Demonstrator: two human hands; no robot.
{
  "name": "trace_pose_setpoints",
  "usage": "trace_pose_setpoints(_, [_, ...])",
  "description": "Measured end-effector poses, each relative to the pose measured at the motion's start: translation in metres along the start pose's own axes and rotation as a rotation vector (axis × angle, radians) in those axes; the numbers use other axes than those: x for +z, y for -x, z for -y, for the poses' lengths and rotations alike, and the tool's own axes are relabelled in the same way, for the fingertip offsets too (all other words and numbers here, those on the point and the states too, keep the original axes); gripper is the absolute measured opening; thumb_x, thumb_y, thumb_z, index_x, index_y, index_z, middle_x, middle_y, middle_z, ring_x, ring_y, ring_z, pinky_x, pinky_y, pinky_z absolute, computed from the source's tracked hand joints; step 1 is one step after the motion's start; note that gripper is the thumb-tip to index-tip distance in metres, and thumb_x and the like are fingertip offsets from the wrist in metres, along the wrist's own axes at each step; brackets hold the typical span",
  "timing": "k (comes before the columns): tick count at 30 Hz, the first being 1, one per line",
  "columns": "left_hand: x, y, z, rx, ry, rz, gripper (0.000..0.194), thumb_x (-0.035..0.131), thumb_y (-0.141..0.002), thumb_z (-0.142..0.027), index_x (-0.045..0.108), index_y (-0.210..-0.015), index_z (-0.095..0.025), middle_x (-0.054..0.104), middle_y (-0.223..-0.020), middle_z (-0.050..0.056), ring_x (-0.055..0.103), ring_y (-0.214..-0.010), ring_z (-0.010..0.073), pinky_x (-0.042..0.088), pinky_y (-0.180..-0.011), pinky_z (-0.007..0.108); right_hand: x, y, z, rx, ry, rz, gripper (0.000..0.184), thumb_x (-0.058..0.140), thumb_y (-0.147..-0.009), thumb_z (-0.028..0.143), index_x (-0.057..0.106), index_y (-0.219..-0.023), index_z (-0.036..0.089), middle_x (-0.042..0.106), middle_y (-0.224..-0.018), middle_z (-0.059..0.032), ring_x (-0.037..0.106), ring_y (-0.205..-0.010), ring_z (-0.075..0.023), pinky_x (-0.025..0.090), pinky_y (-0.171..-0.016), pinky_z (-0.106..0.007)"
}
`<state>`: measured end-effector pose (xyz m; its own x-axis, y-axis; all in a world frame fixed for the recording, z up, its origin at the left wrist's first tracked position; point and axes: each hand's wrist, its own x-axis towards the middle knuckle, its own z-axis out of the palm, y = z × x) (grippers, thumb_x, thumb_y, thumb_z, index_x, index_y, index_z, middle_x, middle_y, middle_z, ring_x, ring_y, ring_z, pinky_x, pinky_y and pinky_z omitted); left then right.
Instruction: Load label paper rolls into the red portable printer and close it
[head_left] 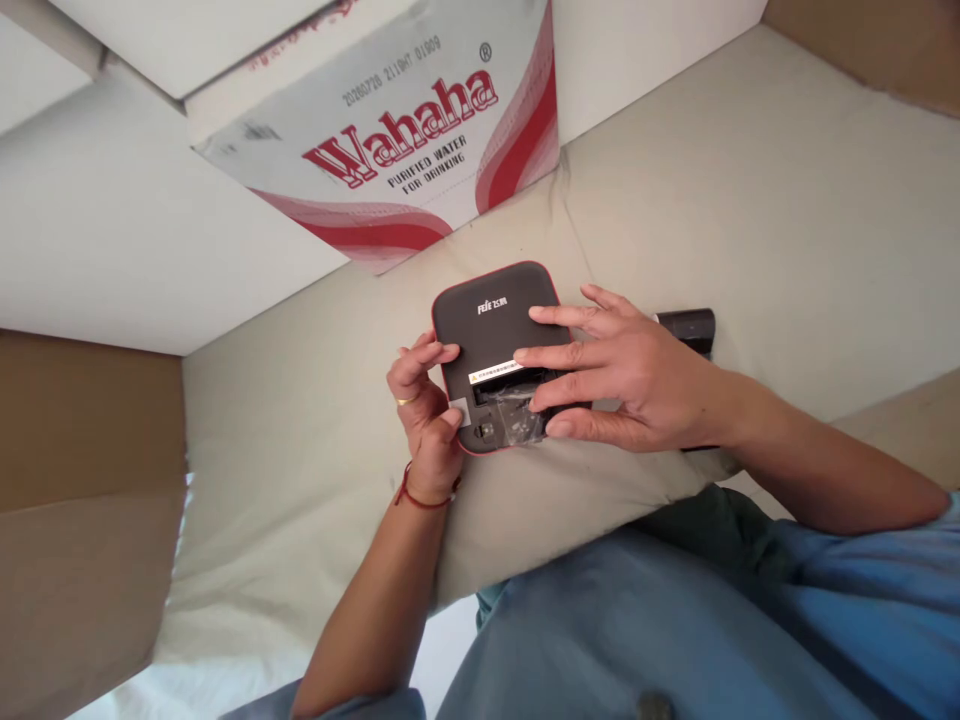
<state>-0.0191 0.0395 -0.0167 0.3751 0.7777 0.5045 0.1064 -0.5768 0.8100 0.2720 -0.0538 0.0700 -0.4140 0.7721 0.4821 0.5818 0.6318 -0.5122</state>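
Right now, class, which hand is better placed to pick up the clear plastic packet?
Probably the right hand: its fingertips lie beside the clear plastic packet on the black case. The left hand holds the case's opposite edge, so seems better suited to steadying.

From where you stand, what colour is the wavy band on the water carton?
Red, seen best in the head view.
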Motion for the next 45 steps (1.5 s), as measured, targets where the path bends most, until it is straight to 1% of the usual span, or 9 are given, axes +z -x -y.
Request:
trace_pose_setpoints(5, [0.008, -0.004, -0.006, -0.004, 0.114, -0.092, 0.056, 0.073, -0.095, -0.069, 0.064, -0.142, -0.040, 0.068, -0.135, 0.004, 0.051, -0.164, 0.0339, 0.031, -0.145, 0.055, 0.000, -0.001, -0.004, 0.004, -0.016, 0.007, 0.029, 0.066, -0.116, 0.053, 0.088, -0.125, 0.035, 0.084, -0.149, -0.0019, 0.063, -0.161, -0.0356, 0.036, -0.138, -0.071])
trace_pose_setpoints(10, [0.010, -0.005, -0.009, -0.003, 0.139, -0.105, 0.058, 0.072, -0.092, -0.068, 0.062, -0.142, -0.042, 0.067, -0.133, 0.004, 0.054, -0.159, 0.0354, 0.039, -0.140, 0.056, 0.015, 0.008, -0.009, -0.027, -0.031, -0.099, 0.025, 0.069, -0.115, 0.047, 0.087, -0.125, 0.034, 0.082, -0.153, -0.0037, 0.058, -0.166, -0.0335, 0.031, -0.142, -0.067])
trace_pose_setpoints(16, [0.013, -0.009, -0.015, -0.050, 0.178, -0.131, 0.048, 0.069, -0.089, -0.057, 0.061, -0.134, -0.041, 0.070, -0.123, 0.004, 0.056, -0.156, 0.0358, 0.043, -0.137, 0.059, 0.027, 0.012, -0.006, -0.115, 0.064, -0.212, 0.020, 0.070, -0.111, 0.045, 0.084, -0.122, 0.036, 0.082, -0.151, -0.0009, 0.069, -0.154, -0.0310, 0.029, -0.143, -0.070])
trace_pose_setpoints(19, [0.014, -0.011, -0.015, -0.037, 0.198, -0.143, 0.043, 0.069, -0.088, -0.048, 0.062, -0.131, -0.042, 0.070, -0.119, 0.003, 0.058, -0.155, 0.0354, 0.040, -0.140, 0.061, 0.026, 0.011, 0.001, -0.184, 0.165, -0.295, 0.019, 0.070, -0.110, 0.049, 0.084, -0.116, 0.037, 0.086, -0.141, 0.0011, 0.071, -0.146, -0.0316, 0.041, -0.136, -0.066])
trace_pose_setpoints(22, [0.015, -0.011, -0.013, -0.036, 0.212, -0.134, 0.042, 0.066, -0.090, -0.044, 0.063, -0.131, -0.042, 0.070, -0.121, 0.003, 0.057, -0.158, 0.0352, 0.039, -0.141, 0.062, 0.024, 0.009, 0.009, -0.255, 0.259, -0.352, 0.022, 0.069, -0.111, 0.049, 0.084, -0.105, 0.034, 0.089, -0.111, 0.0018, 0.074, -0.114, -0.0275, 0.059, -0.108, -0.053])
trace_pose_setpoints(26, [0.017, -0.008, -0.009, -0.012, 0.144, -0.139, 0.036, 0.062, -0.095, -0.049, 0.061, -0.130, -0.040, 0.070, -0.124, 0.004, 0.058, -0.156, 0.0356, 0.043, -0.137, 0.061, 0.023, 0.005, 0.014, -0.310, 0.299, -0.359, 0.027, 0.066, -0.114, 0.046, 0.083, -0.099, 0.031, 0.085, -0.096, 0.0032, 0.066, -0.094, -0.0229, 0.059, -0.085, -0.044])
trace_pose_setpoints(38, [0.027, -0.008, -0.004, -0.005, 0.190, -0.172, 0.032, 0.064, -0.100, -0.056, 0.063, -0.124, -0.035, 0.069, -0.128, 0.005, 0.058, -0.154, 0.0337, 0.043, -0.139, 0.057, 0.024, 0.005, 0.012, -0.348, 0.248, -0.290, 0.017, 0.071, -0.110, 0.040, 0.082, -0.109, 0.027, 0.081, -0.097, -0.0043, 0.067, -0.096, -0.0251, 0.055, -0.081, -0.044])
trace_pose_setpoints(42, [0.029, -0.005, 0.003, 0.012, 0.228, -0.156, 0.045, 0.070, -0.098, -0.069, 0.069, -0.128, -0.035, 0.072, -0.136, 0.006, 0.056, -0.158, 0.0342, 0.039, -0.142, 0.057, 0.023, 0.012, 0.018, -0.325, 0.299, -0.294, 0.017, 0.073, -0.109, 0.037, 0.081, -0.117, 0.025, 0.082, -0.099, -0.0050, 0.068, -0.093, -0.0247, 0.054, -0.079, -0.043])
trace_pose_setpoints(45, [0.028, -0.005, 0.009, 0.020, 0.251, -0.084, 0.063, 0.072, -0.097, -0.076, 0.067, -0.146, -0.036, 0.066, -0.162, 0.008, 0.050, -0.168, 0.0356, 0.037, -0.144, 0.057, 0.026, 0.022, 0.020, -0.290, 0.307, -0.290, 0.025, 0.075, -0.106, 0.030, 0.080, -0.128, 0.020, 0.083, -0.108, -0.0094, 0.069, -0.101, -0.0261, 0.057, -0.084, -0.044])
